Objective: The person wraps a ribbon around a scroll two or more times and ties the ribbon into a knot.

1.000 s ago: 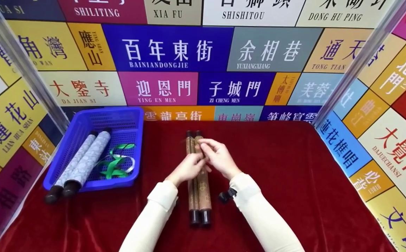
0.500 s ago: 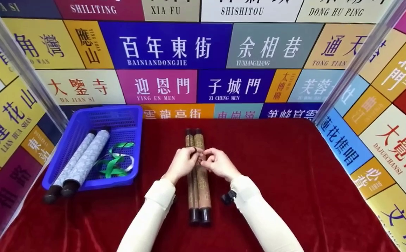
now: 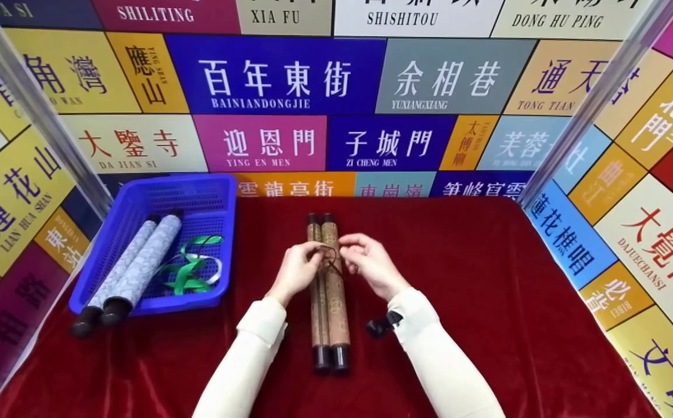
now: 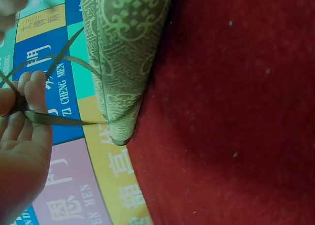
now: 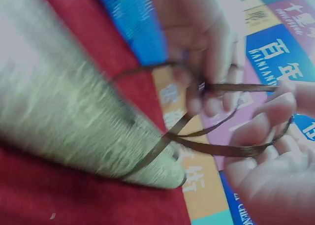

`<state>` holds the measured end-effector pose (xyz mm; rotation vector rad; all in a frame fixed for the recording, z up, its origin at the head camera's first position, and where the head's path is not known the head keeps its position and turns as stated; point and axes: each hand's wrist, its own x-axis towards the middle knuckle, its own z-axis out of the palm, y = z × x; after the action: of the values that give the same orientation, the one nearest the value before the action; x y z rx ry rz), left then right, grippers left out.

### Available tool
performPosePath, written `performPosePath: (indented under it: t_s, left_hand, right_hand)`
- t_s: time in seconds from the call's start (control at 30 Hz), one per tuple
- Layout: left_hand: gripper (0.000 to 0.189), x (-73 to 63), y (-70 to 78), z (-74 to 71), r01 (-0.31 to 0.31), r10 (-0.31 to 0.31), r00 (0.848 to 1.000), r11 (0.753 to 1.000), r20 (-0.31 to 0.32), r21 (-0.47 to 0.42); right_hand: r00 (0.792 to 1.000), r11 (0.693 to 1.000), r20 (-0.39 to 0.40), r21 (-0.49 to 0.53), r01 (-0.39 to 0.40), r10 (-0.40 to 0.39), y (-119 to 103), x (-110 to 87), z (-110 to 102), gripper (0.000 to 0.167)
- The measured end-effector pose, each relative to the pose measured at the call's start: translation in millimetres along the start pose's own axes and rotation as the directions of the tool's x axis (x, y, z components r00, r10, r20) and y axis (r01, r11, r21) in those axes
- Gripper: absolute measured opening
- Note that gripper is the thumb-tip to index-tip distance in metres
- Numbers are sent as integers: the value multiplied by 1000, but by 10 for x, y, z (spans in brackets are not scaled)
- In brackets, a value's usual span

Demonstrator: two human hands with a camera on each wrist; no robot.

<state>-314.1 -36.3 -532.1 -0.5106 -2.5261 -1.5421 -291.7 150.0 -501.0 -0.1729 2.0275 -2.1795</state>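
A brown patterned scroll (image 3: 337, 313), its two rolls side by side with dark end knobs, lies lengthwise on the red cloth. A thin brown ribbon (image 5: 226, 150) runs round it and forms loops above it. My left hand (image 3: 298, 267) pinches the ribbon at its crossing over the scroll; in the left wrist view, thumb and fingers of this left hand (image 4: 27, 146) meet on a dark knotted spot. On the scroll's right side is my right hand (image 3: 371, 262). The right wrist view shows this right hand (image 5: 273, 178) holding strands of the ribbon between bent fingers and thumb.
A blue plastic basket (image 3: 227, 244) stands at the left, holding a pale blue patterned scroll (image 3: 149, 261) that sticks out over its front rim, and green ribbon (image 3: 191, 276). Sign-printed panels (image 3: 278, 75) rise behind the red cloth (image 3: 458, 278) and on both sides.
The hands worked close together over the scroll's middle. Now the right hand has drawn off to the right and the ribbon loops show between the hands. The scroll and basket stay in place.
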Motion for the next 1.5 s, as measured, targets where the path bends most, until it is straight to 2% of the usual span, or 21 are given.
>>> performPosePath:
  t_s: [0.07,0.17,0.3,0.47,0.57,0.7,1.0,1.2,1.27,1.33,1.5]
  left_hand:
    - [21,-6,-27,0,22,-23,1000,998,-8,-50]
    - [22,-19,-64,1,75,-76,997,985,-4,-156]
    - [26,-44,-109,-7,180,-185,983,946,8,-268]
    - [29,-75,-175,-26,288,-300,954,927,-14,-241]
    - [28,-94,-210,-39,368,-382,924,901,-18,-229]
    - [32,-110,-232,-56,437,-449,893,874,-10,-214]
    - [44,-135,-250,-97,486,-491,871,863,-1,-138]
    - [46,-155,-246,-146,537,-538,843,842,-12,-62]
    - [46,-163,-239,-163,546,-547,837,837,-17,-32]
    - [46,-167,-233,-177,544,-544,839,839,-21,-7]
    - [39,-159,-223,-183,517,-517,856,856,-33,5]
  right_hand:
    - [999,993,-47,117,31,-26,-84,-11,11,27]
    - [991,964,-116,246,96,-69,-213,-31,26,22]
    - [982,927,-159,340,155,-106,-349,-55,51,14]
    - [977,910,-168,371,184,-129,-412,-66,93,13]
    - [975,907,-175,372,196,-139,-422,-65,113,14]
    - [973,903,-174,377,207,-150,-446,-67,130,15]
    - [969,905,-186,363,223,-164,-503,-77,145,13]
    - [963,918,-220,328,224,-156,-478,-86,104,11]
    - [961,924,-234,312,221,-151,-469,-84,90,12]
    - [957,929,-248,297,221,-149,-455,-78,75,10]
    - [945,944,-299,252,212,-132,-422,-61,47,10]
